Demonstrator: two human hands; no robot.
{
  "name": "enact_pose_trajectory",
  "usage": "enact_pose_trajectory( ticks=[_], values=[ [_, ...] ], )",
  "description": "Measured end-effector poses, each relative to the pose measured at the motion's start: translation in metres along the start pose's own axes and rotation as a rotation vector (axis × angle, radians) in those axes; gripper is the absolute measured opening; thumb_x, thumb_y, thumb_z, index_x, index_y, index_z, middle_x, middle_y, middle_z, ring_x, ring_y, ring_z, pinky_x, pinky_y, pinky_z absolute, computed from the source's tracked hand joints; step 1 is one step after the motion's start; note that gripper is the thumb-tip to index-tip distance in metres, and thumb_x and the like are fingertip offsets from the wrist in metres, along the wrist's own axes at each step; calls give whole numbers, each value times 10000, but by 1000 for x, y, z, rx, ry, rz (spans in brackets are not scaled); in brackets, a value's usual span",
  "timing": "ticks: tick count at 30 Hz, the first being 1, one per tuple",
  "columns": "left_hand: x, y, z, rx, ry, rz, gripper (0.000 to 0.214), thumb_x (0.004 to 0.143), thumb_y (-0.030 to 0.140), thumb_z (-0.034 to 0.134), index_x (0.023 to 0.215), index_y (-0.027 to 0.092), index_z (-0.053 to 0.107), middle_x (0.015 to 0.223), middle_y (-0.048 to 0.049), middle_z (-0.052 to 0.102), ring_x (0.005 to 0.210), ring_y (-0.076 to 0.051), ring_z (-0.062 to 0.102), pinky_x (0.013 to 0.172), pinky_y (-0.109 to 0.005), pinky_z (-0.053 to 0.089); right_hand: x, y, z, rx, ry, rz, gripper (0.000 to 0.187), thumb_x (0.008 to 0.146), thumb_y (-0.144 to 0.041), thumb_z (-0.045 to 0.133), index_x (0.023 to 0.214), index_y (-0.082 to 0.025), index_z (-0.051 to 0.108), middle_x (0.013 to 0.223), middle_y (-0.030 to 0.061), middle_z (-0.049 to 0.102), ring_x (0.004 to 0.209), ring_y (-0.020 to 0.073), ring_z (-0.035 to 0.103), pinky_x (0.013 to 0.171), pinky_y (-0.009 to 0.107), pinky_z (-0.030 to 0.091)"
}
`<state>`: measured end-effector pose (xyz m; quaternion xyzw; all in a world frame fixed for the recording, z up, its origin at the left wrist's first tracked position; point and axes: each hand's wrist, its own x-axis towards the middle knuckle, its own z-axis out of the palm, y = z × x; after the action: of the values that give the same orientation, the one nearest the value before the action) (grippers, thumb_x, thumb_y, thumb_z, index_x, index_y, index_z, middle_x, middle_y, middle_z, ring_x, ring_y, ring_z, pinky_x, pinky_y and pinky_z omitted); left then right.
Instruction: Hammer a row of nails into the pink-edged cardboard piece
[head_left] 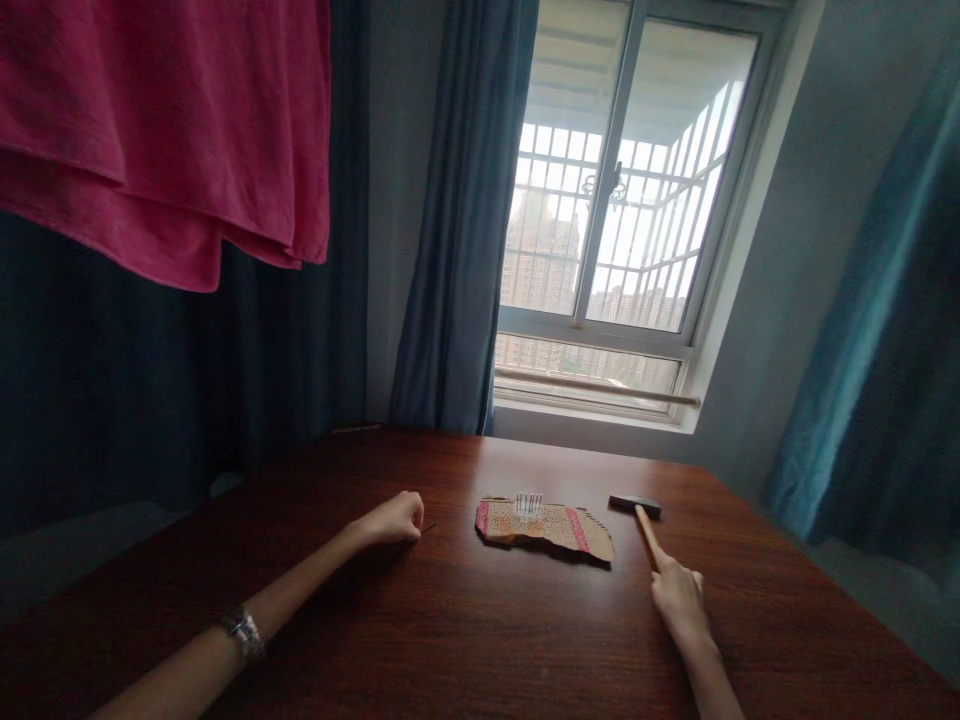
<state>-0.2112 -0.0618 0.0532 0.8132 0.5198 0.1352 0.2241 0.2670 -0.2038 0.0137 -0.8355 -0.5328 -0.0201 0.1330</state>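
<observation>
My left hand (394,519) rests on the wooden table (465,640), closed in a pinch round a thin nail (428,526) that sticks out to the right. My right hand (677,595) grips the wooden handle of a hammer (637,512), whose dark head lies on the table farther away. Between the two hands lies a torn piece of patterned cardboard (546,527). Several nails (529,503) stand upright in its left half. A watch (244,632) is on my left wrist.
A barred window (607,220) with blue-grey curtains (457,230) stands behind the table. A red cloth (165,130) hangs at the upper left. Another blue curtain (877,330) hangs at the right. The table's far edge runs just beyond the cardboard.
</observation>
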Motion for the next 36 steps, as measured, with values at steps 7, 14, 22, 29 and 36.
enact_pose_trajectory(
  ticks=[7,14,22,29,36],
  values=[
    [1,0,2,49,-17,21,146,497,168,492,538,129,627,527,-19,583,523,-151,532,467,-213,306,-2,-4,1,3,-12,24,427,766,-63,379,1138,-126,578,873,149,694,907,245,627,825,343,360],
    [8,34,15,-208,105,135,177,603,270,550,634,128,651,636,-17,631,628,-146,566,579,-211,397,-10,-25,-13,157,270,-7,363,792,-172,401,1069,-128,630,1051,161,629,976,275,571,843,360,399],
    [14,108,80,-745,41,181,221,612,332,636,645,114,645,608,-39,617,541,-134,545,525,-238,439,-37,-99,-12,1020,-64,-313,400,725,-480,551,902,-156,703,840,98,696,774,236,625,590,292,496],
    [12,144,117,-771,-38,222,209,628,329,632,674,130,677,615,-45,633,546,-137,553,516,-232,427,-57,-136,-5,1204,-269,-340,433,701,-528,577,850,-141,701,705,57,667,627,173,587,468,232,442],
    [13,154,122,-749,-31,267,243,646,370,622,696,140,684,645,-56,651,589,-156,565,535,-242,416,-52,-140,-7,1229,-218,-367,408,664,-542,614,770,-160,708,693,62,687,658,200,616,507,247,460]
  ],
)
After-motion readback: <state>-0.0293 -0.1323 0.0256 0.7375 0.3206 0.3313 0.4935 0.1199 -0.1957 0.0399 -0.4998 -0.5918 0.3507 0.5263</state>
